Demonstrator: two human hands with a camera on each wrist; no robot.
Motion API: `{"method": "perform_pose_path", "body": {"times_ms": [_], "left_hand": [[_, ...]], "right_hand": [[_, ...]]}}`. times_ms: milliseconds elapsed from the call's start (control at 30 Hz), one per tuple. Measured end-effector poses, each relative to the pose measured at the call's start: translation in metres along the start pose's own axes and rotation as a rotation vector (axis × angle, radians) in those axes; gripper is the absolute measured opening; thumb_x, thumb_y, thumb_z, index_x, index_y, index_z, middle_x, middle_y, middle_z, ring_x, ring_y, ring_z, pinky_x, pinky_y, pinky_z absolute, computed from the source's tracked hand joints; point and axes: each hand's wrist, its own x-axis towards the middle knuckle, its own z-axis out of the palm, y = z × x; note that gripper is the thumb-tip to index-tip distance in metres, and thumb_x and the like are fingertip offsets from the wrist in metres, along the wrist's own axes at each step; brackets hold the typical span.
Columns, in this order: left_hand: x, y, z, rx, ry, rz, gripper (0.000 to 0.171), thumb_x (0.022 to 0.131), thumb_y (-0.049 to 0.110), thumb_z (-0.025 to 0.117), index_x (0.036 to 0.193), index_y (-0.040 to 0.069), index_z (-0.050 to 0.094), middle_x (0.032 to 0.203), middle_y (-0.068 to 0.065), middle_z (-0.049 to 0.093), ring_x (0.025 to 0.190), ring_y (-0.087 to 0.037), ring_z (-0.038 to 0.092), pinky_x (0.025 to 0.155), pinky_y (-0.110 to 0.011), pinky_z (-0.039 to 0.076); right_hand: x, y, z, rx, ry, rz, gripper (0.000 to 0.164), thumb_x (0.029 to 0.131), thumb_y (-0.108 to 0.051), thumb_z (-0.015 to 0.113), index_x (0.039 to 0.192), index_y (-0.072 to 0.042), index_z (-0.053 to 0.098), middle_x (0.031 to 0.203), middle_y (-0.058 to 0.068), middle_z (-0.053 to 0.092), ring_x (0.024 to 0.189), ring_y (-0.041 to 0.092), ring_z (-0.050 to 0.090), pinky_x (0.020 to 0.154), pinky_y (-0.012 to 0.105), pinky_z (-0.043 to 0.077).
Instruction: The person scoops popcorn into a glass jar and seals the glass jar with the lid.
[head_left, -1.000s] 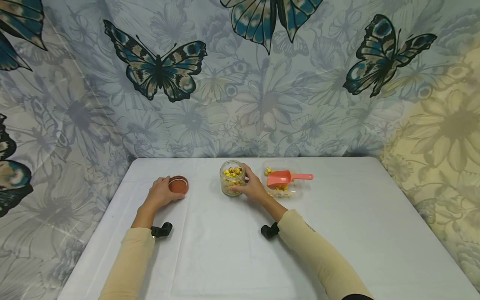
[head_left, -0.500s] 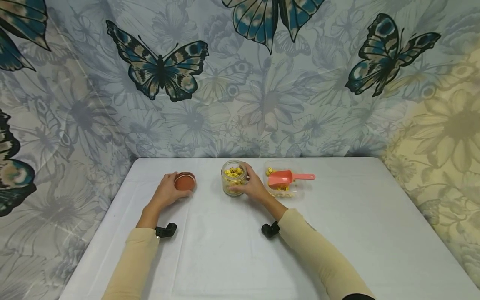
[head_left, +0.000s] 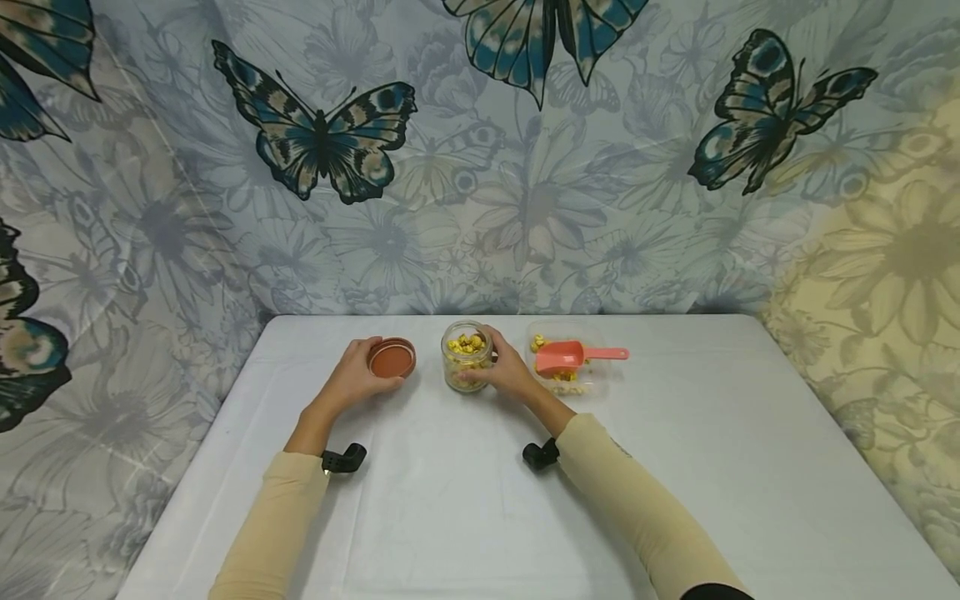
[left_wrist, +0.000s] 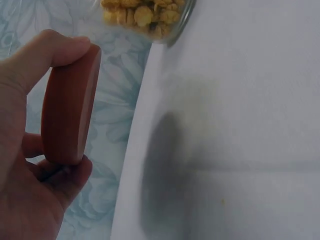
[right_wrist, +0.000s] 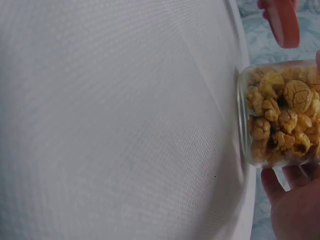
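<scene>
My left hand point(head_left: 358, 374) pinches a round reddish-brown lid point(head_left: 392, 359) by its edge, its hollow inside showing in the head view. In the left wrist view the lid point(left_wrist: 70, 107) appears edge-on between thumb and fingers, above its own shadow on the cloth. A clear glass jar point(head_left: 467, 379) stands upright just right of the lid, its mouth uncovered. My right hand point(head_left: 507, 367) grips this jar from the right side. Pieces of yellow caramel popcorn point(right_wrist: 287, 117) fill much of it, as the right wrist view shows.
Right of the jar sits a clear plastic container point(head_left: 592, 385) with some popcorn in it. A coral-pink scoop point(head_left: 562, 356) lies across it, handle pointing right. A white cloth point(head_left: 442, 500) covers the table, and a butterfly-patterned fabric wall point(head_left: 480, 250) rises behind its far edge.
My left hand has carried the lid rightward and slightly away from me, closer to the jar. The right hand and the jar have stayed in place.
</scene>
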Motion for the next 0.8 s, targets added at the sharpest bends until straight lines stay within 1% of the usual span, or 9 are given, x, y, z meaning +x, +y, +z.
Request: {"method": "perform_pose_path", "body": {"times_ms": [100,233,367,500,633,667,800], "left_hand": [[0.001,0.008,0.001,0.007,0.015,0.031,0.094,0.074,0.042,0.080,0.148,0.003,0.035,0.138,-0.022,0.041,0.125,-0.040,0.048,0.102,-0.057,0.045],[0.002,0.017,0.002,0.012,0.015,0.053,0.093,0.074,0.041,0.080,0.148,0.004,0.036,0.138,-0.021,0.041,0.125,-0.039,0.047,0.102,-0.057,0.045],[0.004,0.025,0.002,0.013,0.003,0.091,0.092,0.075,0.040,0.080,0.146,0.003,0.037,0.138,-0.021,0.040,0.125,-0.039,0.046,0.101,-0.057,0.046],[0.006,0.032,0.002,0.023,0.000,0.125,0.089,0.074,0.039,0.080,0.145,0.004,0.039,0.135,-0.020,0.042,0.123,-0.036,0.044,0.100,-0.055,0.047],[0.009,0.040,0.000,0.063,-0.020,0.144,0.088,0.074,0.039,0.078,0.146,0.005,0.039,0.133,-0.018,0.043,0.124,-0.034,0.042,0.099,-0.054,0.047],[0.010,0.042,-0.001,0.077,-0.028,0.152,0.088,0.073,0.039,0.077,0.145,0.004,0.039,0.132,-0.018,0.043,0.124,-0.034,0.042,0.099,-0.054,0.047],[0.013,0.051,-0.005,0.134,-0.058,0.194,0.088,0.072,0.037,0.077,0.144,0.004,0.040,0.132,-0.018,0.044,0.122,-0.034,0.040,0.097,-0.055,0.047]], "right_hand": [[0.000,-0.002,-0.001,-0.009,-0.002,0.002,0.091,0.075,-0.025,0.086,0.150,-0.022,0.033,0.144,0.007,0.048,0.135,0.030,0.046,0.111,0.050,0.040],[0.000,-0.002,-0.001,-0.020,-0.002,0.004,0.093,0.074,-0.027,0.086,0.150,-0.022,0.033,0.146,0.007,0.047,0.139,0.031,0.042,0.114,0.052,0.036],[0.000,-0.001,-0.001,-0.024,-0.006,-0.012,0.090,0.075,-0.025,0.085,0.149,-0.021,0.034,0.144,0.008,0.049,0.139,0.031,0.041,0.115,0.052,0.035],[-0.001,-0.001,-0.001,-0.014,-0.016,-0.025,0.089,0.077,-0.022,0.084,0.149,-0.019,0.033,0.144,0.010,0.049,0.137,0.031,0.043,0.114,0.051,0.036],[-0.001,0.001,0.000,0.000,-0.019,-0.018,0.091,0.076,-0.022,0.085,0.150,-0.019,0.032,0.146,0.009,0.047,0.138,0.030,0.042,0.114,0.051,0.036],[-0.004,-0.004,-0.001,0.002,-0.025,-0.016,0.090,0.077,-0.021,0.084,0.151,-0.018,0.032,0.146,0.011,0.047,0.139,0.032,0.041,0.114,0.052,0.035],[-0.003,-0.003,-0.001,0.013,-0.028,0.001,0.092,0.077,-0.020,0.084,0.151,-0.019,0.031,0.147,0.011,0.046,0.141,0.032,0.039,0.115,0.053,0.034]]}}
